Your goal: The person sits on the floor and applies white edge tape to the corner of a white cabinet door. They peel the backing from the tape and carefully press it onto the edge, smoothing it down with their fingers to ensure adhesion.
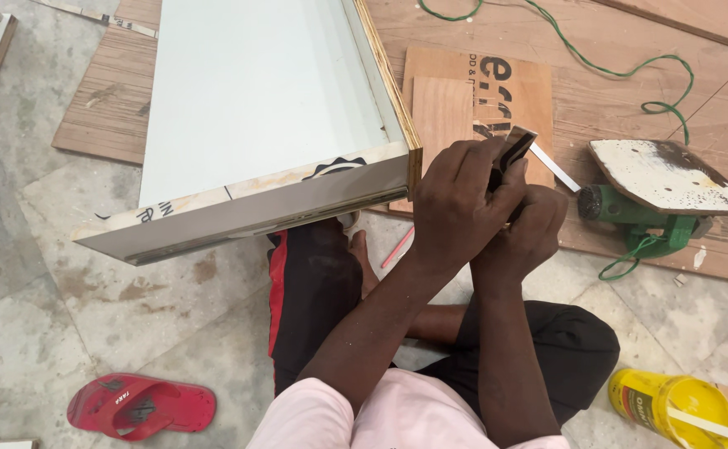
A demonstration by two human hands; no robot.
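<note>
White laminate is covering the plywood drawer box (264, 108), which is resting tilted on the floor against the seated person's knee. At its near right corner, both hands are working: the left hand (455, 204) and right hand (526, 229) are clenching a small dark block (514, 150) together.

The stone floor (89, 333) bears a red sandal (141, 406), plywood sheets (630, 91) (overlapping) and a yellow tub (672, 405).
</note>
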